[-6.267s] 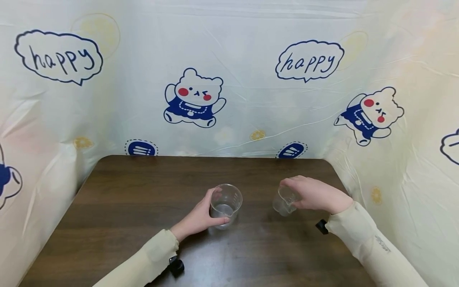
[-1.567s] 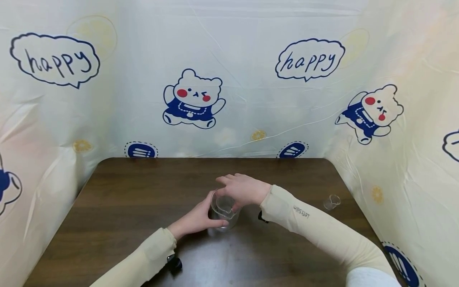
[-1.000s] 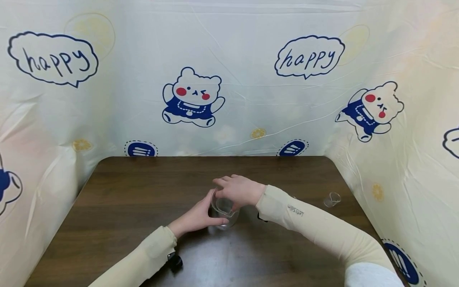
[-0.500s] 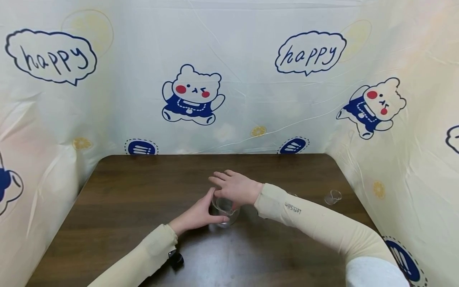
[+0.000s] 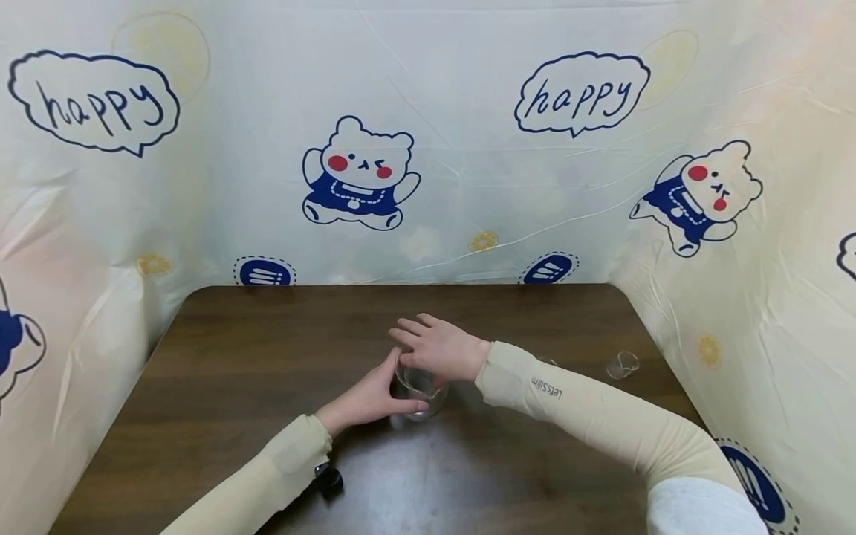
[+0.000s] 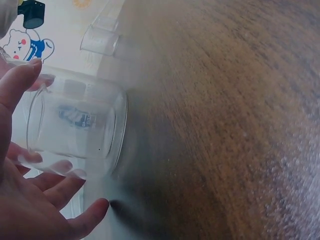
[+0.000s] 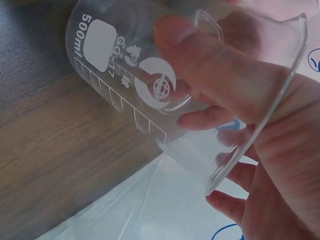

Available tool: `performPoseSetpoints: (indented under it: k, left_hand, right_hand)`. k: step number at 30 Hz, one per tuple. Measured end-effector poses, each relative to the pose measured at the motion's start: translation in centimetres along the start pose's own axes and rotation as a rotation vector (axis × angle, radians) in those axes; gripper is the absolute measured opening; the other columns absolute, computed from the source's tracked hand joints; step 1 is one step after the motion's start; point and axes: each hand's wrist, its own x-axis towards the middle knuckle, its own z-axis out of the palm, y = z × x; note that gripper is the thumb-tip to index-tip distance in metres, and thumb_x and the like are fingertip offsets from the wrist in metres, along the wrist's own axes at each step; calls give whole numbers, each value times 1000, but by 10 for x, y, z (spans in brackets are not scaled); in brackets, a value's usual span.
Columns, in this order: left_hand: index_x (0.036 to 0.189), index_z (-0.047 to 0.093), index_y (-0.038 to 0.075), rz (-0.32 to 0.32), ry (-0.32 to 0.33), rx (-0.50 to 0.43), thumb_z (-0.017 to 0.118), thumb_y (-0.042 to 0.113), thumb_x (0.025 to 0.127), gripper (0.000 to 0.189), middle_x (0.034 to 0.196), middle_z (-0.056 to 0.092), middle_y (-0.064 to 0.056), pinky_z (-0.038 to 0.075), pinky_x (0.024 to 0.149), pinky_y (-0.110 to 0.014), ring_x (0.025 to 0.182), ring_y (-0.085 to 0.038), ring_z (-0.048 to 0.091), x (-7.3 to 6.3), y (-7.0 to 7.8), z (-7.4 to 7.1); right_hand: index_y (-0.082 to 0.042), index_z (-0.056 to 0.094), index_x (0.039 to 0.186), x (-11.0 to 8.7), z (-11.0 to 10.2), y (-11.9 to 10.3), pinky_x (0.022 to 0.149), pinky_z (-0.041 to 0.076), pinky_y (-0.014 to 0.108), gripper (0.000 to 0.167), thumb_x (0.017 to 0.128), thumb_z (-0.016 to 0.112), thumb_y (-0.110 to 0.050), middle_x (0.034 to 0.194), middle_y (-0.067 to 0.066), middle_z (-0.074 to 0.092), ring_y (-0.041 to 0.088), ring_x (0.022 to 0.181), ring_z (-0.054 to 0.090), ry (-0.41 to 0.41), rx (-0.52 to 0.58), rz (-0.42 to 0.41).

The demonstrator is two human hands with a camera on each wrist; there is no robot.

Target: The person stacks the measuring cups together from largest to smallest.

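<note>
A large clear glass beaker [image 5: 435, 403], marked 500ml in the right wrist view, stands on the table. My left hand [image 5: 371, 397] holds it from the left, thumb in front and fingers round the far side. A smaller glass beaker [image 5: 419, 382] sits nested inside it. My right hand [image 5: 444, 352] reaches over the top from the right, thumb dipping inside the big beaker. Its thumb and a finger pinch the smaller beaker by its rim [image 7: 216, 24], while other fingers stretch out past the large rim.
A small beaker [image 5: 623, 365] stands near the right edge of the brown wooden table [image 5: 267, 334]. Part of another glass rim [image 5: 548, 362] shows behind the right sleeve [image 5: 582, 397]. A printed curtain [image 5: 461, 186] hangs around the table.
Earlier, my right hand gripped a smaller beaker to the right of the large one; now that beaker is inside it. Over the last second, both hands stay almost still.
</note>
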Motion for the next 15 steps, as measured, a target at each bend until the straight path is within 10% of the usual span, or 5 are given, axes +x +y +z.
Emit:
performPoseSetpoints:
  k: [15]
  left_hand:
    - [157,30,15,38,14,10,86,35,88,91,150,50,-8,42,108,-50,131,-28,54,0,-2,1]
  right_hand:
    - [-33,66,141,-2,-1,1,120,34,48,73,77,87,-61,160,4,47,27,151,38,4,12,18]
